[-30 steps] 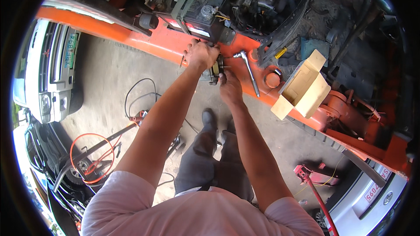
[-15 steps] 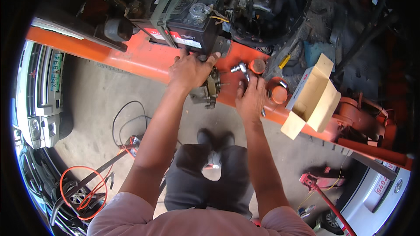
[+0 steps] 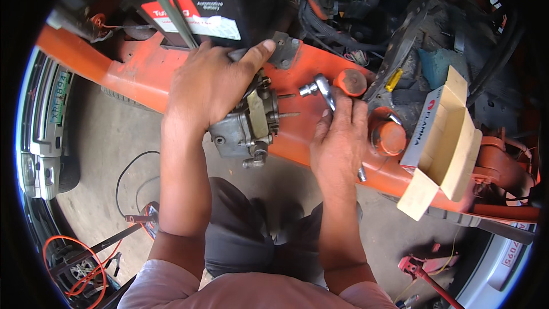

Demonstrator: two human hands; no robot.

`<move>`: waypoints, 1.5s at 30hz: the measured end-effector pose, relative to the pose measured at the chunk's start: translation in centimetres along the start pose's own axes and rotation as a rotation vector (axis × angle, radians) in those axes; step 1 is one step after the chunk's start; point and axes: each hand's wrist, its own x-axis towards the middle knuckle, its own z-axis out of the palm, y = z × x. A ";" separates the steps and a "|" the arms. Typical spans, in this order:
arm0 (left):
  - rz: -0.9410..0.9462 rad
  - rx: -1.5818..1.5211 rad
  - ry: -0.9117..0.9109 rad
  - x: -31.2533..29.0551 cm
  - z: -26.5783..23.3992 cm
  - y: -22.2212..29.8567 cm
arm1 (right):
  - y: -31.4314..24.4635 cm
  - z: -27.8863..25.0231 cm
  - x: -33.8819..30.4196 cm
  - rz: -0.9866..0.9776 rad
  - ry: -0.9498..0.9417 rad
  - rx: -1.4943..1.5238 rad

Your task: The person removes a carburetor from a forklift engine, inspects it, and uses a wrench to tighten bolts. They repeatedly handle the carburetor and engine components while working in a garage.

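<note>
On the orange metal beam (image 3: 143,88) lies a grey carburetor (image 3: 243,129), with an elbow fitting at its near end and two studs sticking out to the right. My left hand (image 3: 206,83) is closed over its upper left part, thumb stretched toward the battery; the fingertips are partly hidden. To the right, a chrome ratchet wrench (image 3: 325,88) with a socket on its head rests across the beam. My right hand (image 3: 343,134) is closed over its handle, whose end shows below the palm. The socket points at the studs, apart from them.
A strapped black car battery (image 3: 240,6) stands behind my left hand. Two round orange caps (image 3: 350,82) sit beside the ratchet. Farther right are an opened cardboard box (image 3: 443,149) and a yellow-handled tool (image 3: 394,80). Hoses and engine parts (image 3: 343,17) fill the far side.
My view has moved closer to the beam, so the battery sits higher in the picture. Both hands stay at the carburetor and the ratchet wrench.
</note>
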 end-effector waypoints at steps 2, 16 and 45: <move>0.120 0.199 -0.018 -0.4 -0.1 -0.5 | 0.2 0.2 -0.1 -0.065 0.051 -0.004; 0.279 0.143 0.038 0.4 0.4 -2.0 | 1.8 -1.7 -2.1 -0.201 0.127 0.000; 0.215 -0.372 0.399 -4.1 1.5 -0.7 | -2.7 -2.8 -7.8 0.093 -0.247 0.443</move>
